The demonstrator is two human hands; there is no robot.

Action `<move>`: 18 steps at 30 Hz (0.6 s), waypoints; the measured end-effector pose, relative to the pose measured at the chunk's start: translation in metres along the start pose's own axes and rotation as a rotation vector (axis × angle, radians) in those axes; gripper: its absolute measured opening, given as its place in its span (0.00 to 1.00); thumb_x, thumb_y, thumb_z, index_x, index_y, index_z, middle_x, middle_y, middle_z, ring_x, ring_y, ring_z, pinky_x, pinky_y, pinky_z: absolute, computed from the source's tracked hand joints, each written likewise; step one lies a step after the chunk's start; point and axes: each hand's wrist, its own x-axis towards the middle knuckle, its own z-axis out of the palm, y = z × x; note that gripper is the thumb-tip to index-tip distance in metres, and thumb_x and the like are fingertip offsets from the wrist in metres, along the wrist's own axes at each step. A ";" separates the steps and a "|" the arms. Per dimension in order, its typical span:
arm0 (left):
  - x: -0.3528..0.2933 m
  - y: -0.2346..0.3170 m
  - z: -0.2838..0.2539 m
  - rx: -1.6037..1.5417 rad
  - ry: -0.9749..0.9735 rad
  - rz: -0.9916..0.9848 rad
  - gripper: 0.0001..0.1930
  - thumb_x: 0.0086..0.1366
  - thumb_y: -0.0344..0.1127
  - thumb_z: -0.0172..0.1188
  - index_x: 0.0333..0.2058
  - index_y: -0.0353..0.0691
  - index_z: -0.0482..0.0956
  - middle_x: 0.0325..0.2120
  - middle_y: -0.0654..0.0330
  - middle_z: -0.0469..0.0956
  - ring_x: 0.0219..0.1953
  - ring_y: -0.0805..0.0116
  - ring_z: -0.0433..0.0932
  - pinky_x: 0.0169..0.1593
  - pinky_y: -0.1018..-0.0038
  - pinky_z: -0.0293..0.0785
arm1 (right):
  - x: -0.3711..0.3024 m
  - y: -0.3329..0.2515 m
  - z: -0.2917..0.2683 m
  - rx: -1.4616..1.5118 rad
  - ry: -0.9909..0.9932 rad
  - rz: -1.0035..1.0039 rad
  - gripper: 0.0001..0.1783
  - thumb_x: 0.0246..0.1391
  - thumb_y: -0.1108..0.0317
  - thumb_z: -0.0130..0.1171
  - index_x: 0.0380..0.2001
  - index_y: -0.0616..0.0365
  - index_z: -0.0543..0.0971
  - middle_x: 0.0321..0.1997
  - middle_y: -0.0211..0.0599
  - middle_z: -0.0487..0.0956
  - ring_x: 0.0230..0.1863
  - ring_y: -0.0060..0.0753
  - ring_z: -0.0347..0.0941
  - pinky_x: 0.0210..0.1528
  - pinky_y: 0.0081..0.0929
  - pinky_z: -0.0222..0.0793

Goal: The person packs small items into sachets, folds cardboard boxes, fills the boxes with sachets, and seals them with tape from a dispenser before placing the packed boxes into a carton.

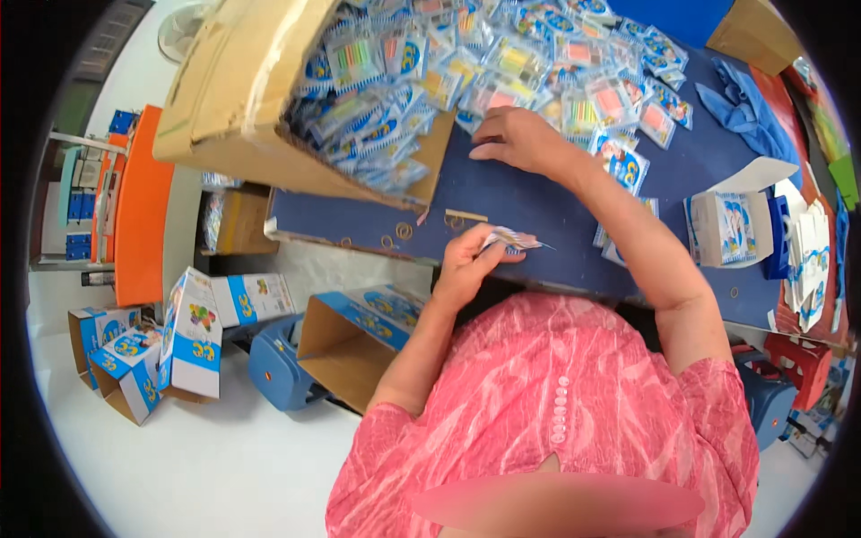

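Observation:
My left hand (466, 269), close to the table's near edge, is closed round a few small flat plastic packets (509, 237), seen nearly edge-on. Farther in, my right hand (525, 142) reaches to the near side of a heap of clear packets (578, 49) with coloured contents. Its fingers are bent, with the thumb apart from them, and no packet shows between them. More packets spill from a large cardboard box (233, 99) lying on its side at the left. Under my right forearm lie further packets (625, 166), partly covered.
Several rubber bands (404, 231) lie on the blue tabletop (341, 215). An open white carton (704, 231) holding packets stands at the right, near a blue cloth (749, 103). On the left are empty printed cartons (193, 336) and a blue stool (276, 363) bearing an open carton.

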 end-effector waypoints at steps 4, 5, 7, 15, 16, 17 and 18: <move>0.013 0.016 -0.005 0.233 -0.358 0.085 0.08 0.70 0.30 0.53 0.41 0.31 0.77 0.45 0.45 0.81 0.51 0.52 0.80 0.56 0.62 0.75 | -0.001 -0.035 0.004 0.635 -0.339 -0.005 0.11 0.44 0.63 0.68 0.29 0.57 0.83 0.32 0.40 0.80 0.37 0.48 0.77 0.38 0.41 0.71; 0.014 0.017 -0.008 0.317 -0.501 0.141 0.08 0.69 0.29 0.53 0.40 0.32 0.78 0.45 0.45 0.81 0.51 0.53 0.80 0.57 0.63 0.74 | 0.005 -0.044 0.003 0.494 -0.450 -0.040 0.11 0.43 0.63 0.68 0.28 0.58 0.83 0.31 0.41 0.80 0.36 0.48 0.77 0.37 0.41 0.71; 0.013 0.015 -0.011 0.261 -0.484 0.107 0.08 0.69 0.30 0.54 0.40 0.32 0.79 0.45 0.45 0.82 0.51 0.53 0.80 0.57 0.62 0.74 | 0.013 -0.060 0.004 0.201 -0.654 -0.116 0.11 0.43 0.63 0.68 0.25 0.60 0.82 0.28 0.41 0.80 0.34 0.50 0.77 0.36 0.41 0.72; 0.001 -0.003 -0.012 -0.080 -0.257 -0.071 0.11 0.69 0.33 0.56 0.45 0.33 0.78 0.45 0.47 0.82 0.52 0.55 0.80 0.58 0.62 0.72 | 0.007 -0.051 0.010 -0.026 -0.568 -0.174 0.10 0.42 0.71 0.63 0.29 0.65 0.80 0.23 0.44 0.80 0.30 0.48 0.79 0.33 0.36 0.74; 0.000 -0.006 -0.013 -0.092 -0.235 -0.071 0.12 0.69 0.33 0.57 0.46 0.33 0.77 0.45 0.48 0.82 0.52 0.56 0.80 0.58 0.63 0.73 | 0.004 -0.044 0.006 -0.033 -0.576 -0.183 0.10 0.42 0.71 0.63 0.29 0.65 0.80 0.23 0.44 0.80 0.30 0.48 0.79 0.33 0.36 0.74; 0.000 -0.008 -0.012 -0.111 -0.223 -0.074 0.12 0.69 0.34 0.57 0.47 0.33 0.76 0.45 0.49 0.82 0.51 0.56 0.80 0.58 0.63 0.73 | 0.000 -0.036 0.000 0.071 -0.560 -0.110 0.11 0.44 0.69 0.64 0.31 0.65 0.81 0.24 0.45 0.80 0.29 0.46 0.79 0.32 0.35 0.74; 0.000 -0.009 -0.011 -0.124 -0.226 -0.067 0.12 0.69 0.34 0.57 0.47 0.33 0.76 0.45 0.49 0.82 0.51 0.56 0.80 0.58 0.63 0.73 | -0.004 -0.029 -0.007 0.173 -0.541 -0.037 0.13 0.46 0.66 0.64 0.32 0.66 0.81 0.25 0.46 0.81 0.29 0.44 0.80 0.31 0.34 0.74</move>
